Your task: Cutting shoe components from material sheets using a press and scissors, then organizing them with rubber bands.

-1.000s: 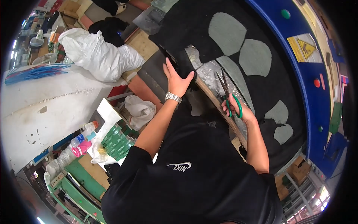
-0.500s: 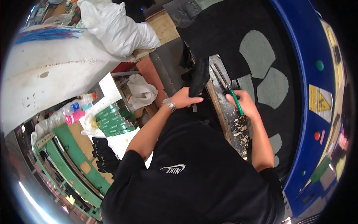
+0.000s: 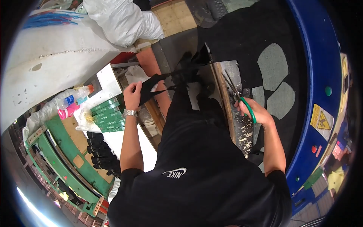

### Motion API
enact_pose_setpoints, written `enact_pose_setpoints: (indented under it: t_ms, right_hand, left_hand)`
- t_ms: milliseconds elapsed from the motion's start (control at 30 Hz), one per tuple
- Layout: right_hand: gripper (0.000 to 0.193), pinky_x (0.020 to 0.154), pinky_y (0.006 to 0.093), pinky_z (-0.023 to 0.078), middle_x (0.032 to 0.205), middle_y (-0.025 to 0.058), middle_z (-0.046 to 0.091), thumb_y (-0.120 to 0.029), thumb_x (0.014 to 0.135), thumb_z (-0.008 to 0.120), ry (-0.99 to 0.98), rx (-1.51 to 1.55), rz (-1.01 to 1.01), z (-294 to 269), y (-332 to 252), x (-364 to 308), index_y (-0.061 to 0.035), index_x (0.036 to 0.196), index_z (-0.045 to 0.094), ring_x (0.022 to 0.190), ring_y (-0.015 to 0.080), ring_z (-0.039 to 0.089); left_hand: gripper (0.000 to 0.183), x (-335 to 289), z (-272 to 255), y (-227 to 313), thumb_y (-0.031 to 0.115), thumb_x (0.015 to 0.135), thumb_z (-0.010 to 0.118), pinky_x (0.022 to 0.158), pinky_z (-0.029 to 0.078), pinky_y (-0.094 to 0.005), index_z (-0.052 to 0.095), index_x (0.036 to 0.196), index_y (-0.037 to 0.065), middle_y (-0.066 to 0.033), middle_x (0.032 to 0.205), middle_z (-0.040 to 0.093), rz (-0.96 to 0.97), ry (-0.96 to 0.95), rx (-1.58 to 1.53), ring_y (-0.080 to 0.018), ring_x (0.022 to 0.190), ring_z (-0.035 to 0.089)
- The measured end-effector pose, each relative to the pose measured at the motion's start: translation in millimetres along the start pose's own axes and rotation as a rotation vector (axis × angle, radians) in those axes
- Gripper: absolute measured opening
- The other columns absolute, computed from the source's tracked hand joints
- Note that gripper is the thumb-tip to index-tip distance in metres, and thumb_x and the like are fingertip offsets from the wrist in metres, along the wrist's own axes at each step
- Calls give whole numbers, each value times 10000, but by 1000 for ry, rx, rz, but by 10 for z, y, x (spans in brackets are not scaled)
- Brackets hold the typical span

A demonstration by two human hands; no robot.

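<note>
My left hand [image 3: 133,96] is closed on a black scrap of fabric [image 3: 150,87], out to the left of my body. The scrap trails in thin strips toward the middle, over my legs. In my right hand [image 3: 256,112] are scissors [image 3: 248,108] with green handles. Their dark blades point up and to the left, slightly apart, over the edge of a worn metal-topped board [image 3: 242,130]. Beyond the board lies a large black sheet of material [image 3: 245,36], which the blades do not touch. Grey-green rounded cut pieces [image 3: 273,66] rest on that sheet.
A blue machine frame [image 3: 302,41] curves along the right side. On the left, a white surface [image 3: 130,145] carries green bundled strips [image 3: 109,115]. Plastic bottles [image 3: 70,99] stand beside a green machine [image 3: 70,159]. A white sack [image 3: 121,22] sits at the far left.
My left hand has swung left from the board's edge, drawing the black fabric scrap along. The right hand keeps the scissors and has shifted slightly down and right.
</note>
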State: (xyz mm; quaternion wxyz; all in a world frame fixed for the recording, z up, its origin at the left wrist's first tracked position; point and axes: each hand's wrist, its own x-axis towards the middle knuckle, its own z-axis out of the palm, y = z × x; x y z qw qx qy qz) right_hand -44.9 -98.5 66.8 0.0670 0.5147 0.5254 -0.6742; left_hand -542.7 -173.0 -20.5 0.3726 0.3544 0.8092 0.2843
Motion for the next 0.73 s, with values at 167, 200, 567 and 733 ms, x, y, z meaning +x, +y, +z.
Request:
enact_pose_setpoints:
  t_ms: [167, 200, 567, 733]
  right_hand:
    - [783, 614, 277, 462, 787, 35, 574, -748, 954, 474, 75, 87, 292, 369, -508, 239, 18, 953, 636, 679, 132, 585]
    - [819, 610, 291, 474, 765, 42, 567, -768, 948, 455, 106, 87, 283, 418, -548, 334, 32, 917, 627, 637, 139, 580]
    - [661, 592, 416, 466, 585, 181, 538, -571, 916, 692, 459, -513, 205, 581, -1198, 931, 62, 743, 611, 536, 248, 464]
    - [570, 550, 387, 428, 565, 165, 504, -465, 905, 755, 474, -451, 145, 689, -1366, 918, 50, 723, 591, 538, 211, 394]
  left_hand:
    - [222, 612, 247, -143, 197, 932, 725, 882, 532, -313, 711, 1028, -2, -104, 960, 749, 251, -102, -97, -180, 930, 709]
    - [246, 719, 300, -121, 213, 927, 731, 887, 538, -332, 711, 1054, 4, -118, 998, 754, 235, -127, -49, -213, 947, 720]
    - [907, 1439, 1709, 205, 514, 711, 850, 1056, 476, -416, 518, 1451, 109, -191, 1401, 532, 511, -609, 164, -374, 1251, 570]
    - [935, 1424, 2249, 595, 472, 742, 859, 1060, 489, -477, 434, 1512, 152, -213, 1521, 432, 428, -792, 330, -467, 1259, 563]
